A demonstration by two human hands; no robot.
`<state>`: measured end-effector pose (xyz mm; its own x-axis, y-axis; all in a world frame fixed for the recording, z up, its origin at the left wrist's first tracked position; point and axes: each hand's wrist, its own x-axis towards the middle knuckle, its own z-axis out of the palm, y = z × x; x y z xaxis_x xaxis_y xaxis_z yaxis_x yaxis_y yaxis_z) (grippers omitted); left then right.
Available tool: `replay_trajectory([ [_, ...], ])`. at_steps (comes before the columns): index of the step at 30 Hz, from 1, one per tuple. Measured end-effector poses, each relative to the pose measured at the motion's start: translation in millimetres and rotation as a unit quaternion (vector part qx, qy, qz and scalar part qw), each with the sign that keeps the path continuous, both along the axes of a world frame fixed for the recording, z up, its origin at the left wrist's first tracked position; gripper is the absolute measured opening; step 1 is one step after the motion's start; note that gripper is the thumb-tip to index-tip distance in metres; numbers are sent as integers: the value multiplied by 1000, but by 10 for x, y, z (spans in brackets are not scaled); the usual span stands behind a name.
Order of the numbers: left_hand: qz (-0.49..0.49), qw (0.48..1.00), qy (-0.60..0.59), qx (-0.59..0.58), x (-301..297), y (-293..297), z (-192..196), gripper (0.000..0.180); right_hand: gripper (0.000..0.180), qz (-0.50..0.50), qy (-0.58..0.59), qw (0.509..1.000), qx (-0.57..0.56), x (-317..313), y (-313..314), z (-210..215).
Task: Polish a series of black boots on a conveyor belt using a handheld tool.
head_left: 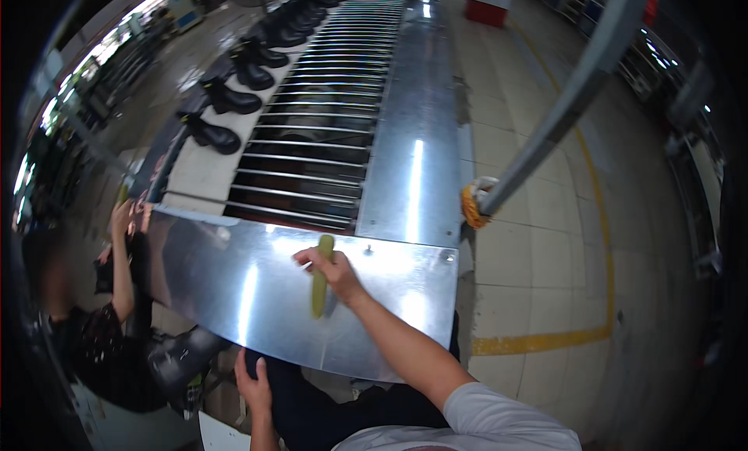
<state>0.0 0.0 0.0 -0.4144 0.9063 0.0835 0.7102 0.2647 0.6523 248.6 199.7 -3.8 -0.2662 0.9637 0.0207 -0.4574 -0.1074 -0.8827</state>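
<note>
My right hand is closed around a long olive-green bar with rounded ends, above the shiny metal tabletop. The bar sticks out on both sides of the fingers; its exact kind I cannot make out. Down by my dark trousers, my left hand rests at the thigh beside the table's near edge, holding nothing, with its fingers stretched and slightly apart.
Beyond the tabletop runs a roller conveyor, with a metal side panel on its right. Several black boots line its left belt. A co-worker at left raises a hand holding a similar bar. A slanted grey post stands right.
</note>
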Motion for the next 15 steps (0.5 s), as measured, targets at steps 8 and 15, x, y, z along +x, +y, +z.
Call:
replay_trajectory([
  [8, 0, 1000, 0, -10, 106, 10, 104, 48, 43, -53, -53, 997, 34, 38, -45, 98],
  [15, 23, 1000, -2, -10, 79, -1, 65, 50, 52, -8, 76, 997, 15, 33, -46, 60],
])
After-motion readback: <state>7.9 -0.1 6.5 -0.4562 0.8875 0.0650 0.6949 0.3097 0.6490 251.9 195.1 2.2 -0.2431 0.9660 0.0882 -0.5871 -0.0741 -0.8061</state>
